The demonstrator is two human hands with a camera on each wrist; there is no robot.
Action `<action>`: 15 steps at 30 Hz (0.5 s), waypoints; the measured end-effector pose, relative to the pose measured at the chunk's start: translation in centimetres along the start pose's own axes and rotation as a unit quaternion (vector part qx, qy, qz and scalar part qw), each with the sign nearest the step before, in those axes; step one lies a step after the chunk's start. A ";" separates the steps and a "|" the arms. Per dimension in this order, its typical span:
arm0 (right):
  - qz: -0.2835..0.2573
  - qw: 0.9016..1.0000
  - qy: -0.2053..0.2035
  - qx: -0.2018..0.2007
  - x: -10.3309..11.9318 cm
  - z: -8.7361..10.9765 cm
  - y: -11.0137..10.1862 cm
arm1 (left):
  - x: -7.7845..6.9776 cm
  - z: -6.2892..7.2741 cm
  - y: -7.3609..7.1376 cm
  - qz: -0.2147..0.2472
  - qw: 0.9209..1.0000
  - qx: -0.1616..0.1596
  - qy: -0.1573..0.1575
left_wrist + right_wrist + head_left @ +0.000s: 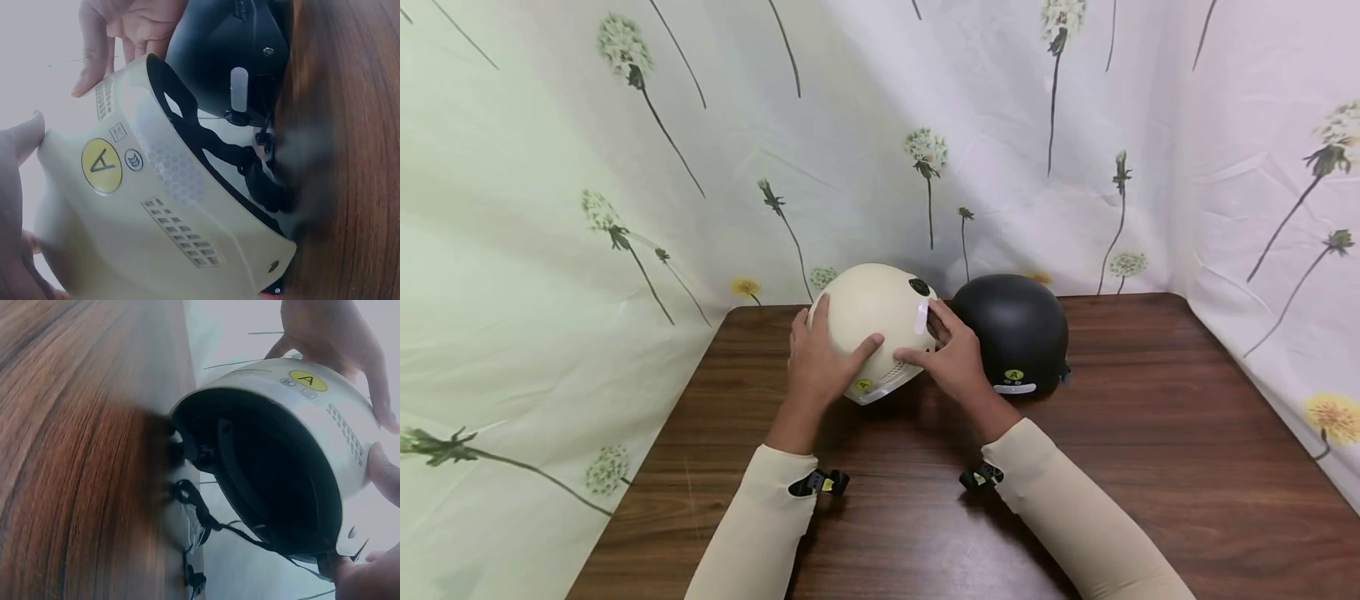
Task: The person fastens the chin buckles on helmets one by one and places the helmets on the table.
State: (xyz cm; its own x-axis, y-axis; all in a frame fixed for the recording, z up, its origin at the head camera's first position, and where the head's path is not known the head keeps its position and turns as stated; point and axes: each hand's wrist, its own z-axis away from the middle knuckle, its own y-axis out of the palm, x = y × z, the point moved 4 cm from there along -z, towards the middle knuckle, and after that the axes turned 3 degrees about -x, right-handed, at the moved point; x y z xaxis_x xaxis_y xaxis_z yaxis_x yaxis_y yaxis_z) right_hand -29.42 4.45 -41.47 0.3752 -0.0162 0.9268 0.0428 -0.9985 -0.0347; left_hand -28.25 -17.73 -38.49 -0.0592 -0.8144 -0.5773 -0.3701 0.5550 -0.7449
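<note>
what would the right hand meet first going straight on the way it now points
The cream, rounded hard-shell helmet, which the right hand grips; past it, probably the flower-printed white cloth backdrop, though depth is unclear.

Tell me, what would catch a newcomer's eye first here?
Probably the big cream helmet near the middle of the head view, held between the person's left fingers and right fingers. Just right of it, a black helmet rests on the brown table. Behind both hangs a pale cloth printed with dandelions.
</note>
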 end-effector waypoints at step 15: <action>0.003 0.998 0.057 0.024 1.6 -0.1 0.2 | -0.7 0.0 -0.5 -0.027 0.998 -0.031 0.046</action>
State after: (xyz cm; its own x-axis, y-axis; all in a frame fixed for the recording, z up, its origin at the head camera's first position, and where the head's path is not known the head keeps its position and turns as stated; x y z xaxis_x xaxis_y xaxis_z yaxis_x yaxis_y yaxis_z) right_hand -28.88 4.22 -39.97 0.2671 -0.0310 0.9632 0.0868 -0.9946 -0.0561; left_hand -28.06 -17.43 -37.66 -0.1220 -0.8566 -0.5013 -0.4319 0.5005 -0.7503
